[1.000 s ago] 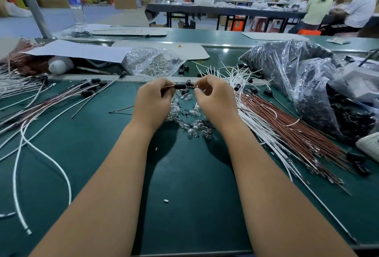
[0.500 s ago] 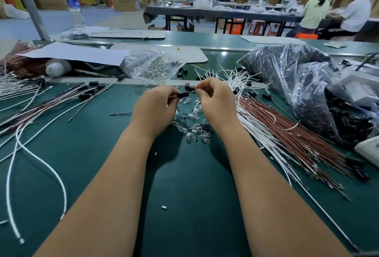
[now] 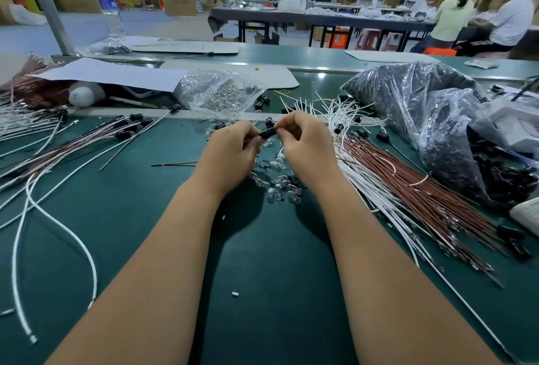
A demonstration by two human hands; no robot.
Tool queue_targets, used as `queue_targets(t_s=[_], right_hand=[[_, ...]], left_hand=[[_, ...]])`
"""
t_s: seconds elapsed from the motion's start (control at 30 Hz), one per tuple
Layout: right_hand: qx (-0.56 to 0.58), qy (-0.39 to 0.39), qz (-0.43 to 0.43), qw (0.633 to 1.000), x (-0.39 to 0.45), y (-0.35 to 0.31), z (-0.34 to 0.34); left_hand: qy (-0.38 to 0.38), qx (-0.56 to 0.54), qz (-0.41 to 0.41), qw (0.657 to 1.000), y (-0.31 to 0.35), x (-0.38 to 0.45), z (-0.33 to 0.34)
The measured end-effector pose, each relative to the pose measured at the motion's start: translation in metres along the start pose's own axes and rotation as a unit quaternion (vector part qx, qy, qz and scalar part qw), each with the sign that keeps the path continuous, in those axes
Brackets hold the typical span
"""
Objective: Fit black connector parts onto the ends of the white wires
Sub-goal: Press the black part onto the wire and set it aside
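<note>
Here, step: seating the small black plastic connector part (image 3: 267, 133), held above the green table (image 3: 145, 219).
Left hand (image 3: 230, 152): pinched its near end.
Right hand (image 3: 306, 143): gripped the other.
Advice: press straight, aligned, without bending.

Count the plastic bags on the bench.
3. A clear bag of small clear parts sits behind the hands; two bags of black parts lie at right, one farther back, one nearer. Others may be hidden.
</note>
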State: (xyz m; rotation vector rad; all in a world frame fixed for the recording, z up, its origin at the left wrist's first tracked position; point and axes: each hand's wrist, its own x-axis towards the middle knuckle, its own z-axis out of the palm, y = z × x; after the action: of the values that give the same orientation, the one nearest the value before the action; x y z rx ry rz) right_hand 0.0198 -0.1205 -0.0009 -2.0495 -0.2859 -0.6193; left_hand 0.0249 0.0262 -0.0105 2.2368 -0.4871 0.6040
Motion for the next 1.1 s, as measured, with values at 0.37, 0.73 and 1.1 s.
queue_targets(t_s=[0.37,0.73,1.1], right_hand=[[0.033,-0.007,0.034,0.999,-0.0001,0.0002,-0.0019],[0.028,0.023,0.047,0.998,0.0023,-0.0001,0.0],[0.02,0.027,0.034,0.999,0.0009,-0.001,-0.0007]], left_hand=[[0.015,-0.074,-0.042,0.996,0.003,-0.0018,0.0022],[0.031,-0.079,-0.02,0.996,0.0046,-0.0028,0.0011],[0.072,-0.041,0.006,0.997,0.001,-0.0022,0.0026]])
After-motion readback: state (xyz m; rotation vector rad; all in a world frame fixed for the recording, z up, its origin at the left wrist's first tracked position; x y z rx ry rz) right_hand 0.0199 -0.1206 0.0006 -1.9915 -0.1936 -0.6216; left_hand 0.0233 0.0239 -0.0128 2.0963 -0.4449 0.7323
